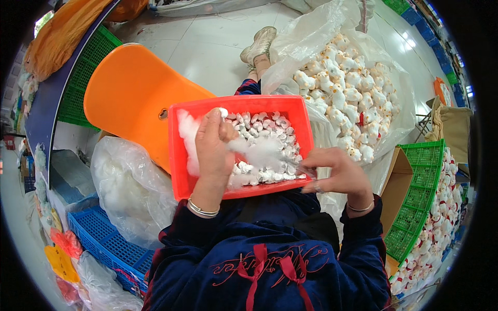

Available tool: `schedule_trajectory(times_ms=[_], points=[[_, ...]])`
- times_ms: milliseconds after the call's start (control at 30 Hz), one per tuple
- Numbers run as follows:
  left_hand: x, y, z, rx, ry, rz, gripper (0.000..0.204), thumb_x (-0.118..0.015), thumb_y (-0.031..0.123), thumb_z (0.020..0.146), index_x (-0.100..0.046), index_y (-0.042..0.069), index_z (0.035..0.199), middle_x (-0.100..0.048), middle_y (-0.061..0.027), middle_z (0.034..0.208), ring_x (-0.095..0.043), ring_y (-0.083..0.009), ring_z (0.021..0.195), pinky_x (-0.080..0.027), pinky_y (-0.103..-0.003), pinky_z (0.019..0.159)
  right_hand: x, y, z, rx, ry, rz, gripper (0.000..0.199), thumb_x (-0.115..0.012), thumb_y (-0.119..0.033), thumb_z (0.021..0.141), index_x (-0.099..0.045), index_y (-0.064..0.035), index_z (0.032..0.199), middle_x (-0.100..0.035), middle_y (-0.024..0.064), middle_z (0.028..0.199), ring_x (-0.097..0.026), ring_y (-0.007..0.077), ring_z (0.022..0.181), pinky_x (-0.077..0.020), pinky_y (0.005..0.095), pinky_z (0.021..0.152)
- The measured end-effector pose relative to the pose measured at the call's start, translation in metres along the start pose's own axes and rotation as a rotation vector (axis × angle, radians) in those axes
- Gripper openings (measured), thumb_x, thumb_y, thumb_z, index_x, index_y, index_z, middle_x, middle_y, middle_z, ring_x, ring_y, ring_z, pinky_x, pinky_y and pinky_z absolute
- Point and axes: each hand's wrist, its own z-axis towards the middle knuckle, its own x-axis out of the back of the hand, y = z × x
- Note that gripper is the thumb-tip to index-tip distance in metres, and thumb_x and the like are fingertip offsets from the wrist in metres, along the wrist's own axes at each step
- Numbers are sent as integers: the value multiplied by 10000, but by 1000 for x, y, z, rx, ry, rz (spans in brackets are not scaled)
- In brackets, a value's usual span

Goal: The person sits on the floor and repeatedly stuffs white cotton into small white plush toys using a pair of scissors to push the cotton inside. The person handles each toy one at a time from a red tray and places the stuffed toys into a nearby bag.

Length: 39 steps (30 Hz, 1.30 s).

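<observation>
White fibre stuffing [262, 152] lies between our left hand [214, 147], pinching a small white piece [223, 112], and our right hand [340, 171], grip unclear; likely filling, we next need fibre fed leftward.

Over the left half of the red tray [240, 102], near its far edge, my left hand [214, 147] pinches a small white piece [223, 112], while at the right edge, by the near corner, my right hand [340, 171] grips a thin, blurred tool [296, 167]. White fluff [264, 153] lies across the tray's middle and along its left edge, with many little puffy pieces [282, 133] spread from the far edge to the near right corner. Beyond the right edge sits a clear bag [298, 39] of white plush toys [340, 98].
</observation>
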Motion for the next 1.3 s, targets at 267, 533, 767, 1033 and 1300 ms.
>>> schedule_trajectory(times_ms=[267, 533, 767, 1033, 1300], points=[[-14, 12, -19, 77, -82, 482, 160, -719, 105, 977, -722, -7, 1091, -693, -5, 901, -566, -32, 706, -469, -202, 647, 4, -5, -7, -141, 200, -328, 332, -867, -179, 725, -744, -23, 990, -627, 99, 743, -606, 292, 722, -465, 396, 672], [-27, 13, -29, 52, -225, 664, 159, -727, 103, 968, -742, -20, 1067, -712, -8, 885, -613, -38, 747, -489, -198, 662, -2, -8, 2, -171, 136, -406, 332, -864, -189, 722, -747, -32, 991, -635, 107, 740, -627, 309, 744, -473, 423, 662], [-23, 20, -23, 241, -347, 690, 135, -728, 97, 947, -750, -20, 1011, -699, 8, 855, -585, -30, 720, -479, -205, 650, -2, 0, 0, -47, 142, -397, 356, -874, -144, 667, -763, -53, 993, -620, 42, 720, -612, 237, 733, -447, 375, 676], [-28, 32, -15, 344, -495, 808, 76, -699, 71, 899, -710, 5, 935, -673, 20, 841, -567, -41, 764, -481, -234, 714, -2, -6, -2, -112, 28, -487, 398, -854, -176, 687, -746, -71, 1056, -651, 42, 838, -621, 248, 865, -466, 393, 829], [-20, 14, -15, 377, -245, 516, 38, -659, 46, 915, -658, 26, 947, -654, 21, 777, -535, -8, 617, -407, -179, 544, 18, -25, -16, -190, 166, -684, 543, -861, -205, 666, -678, -84, 1162, -631, 95, 1076, -568, 323, 1113, -452, 432, 920]])
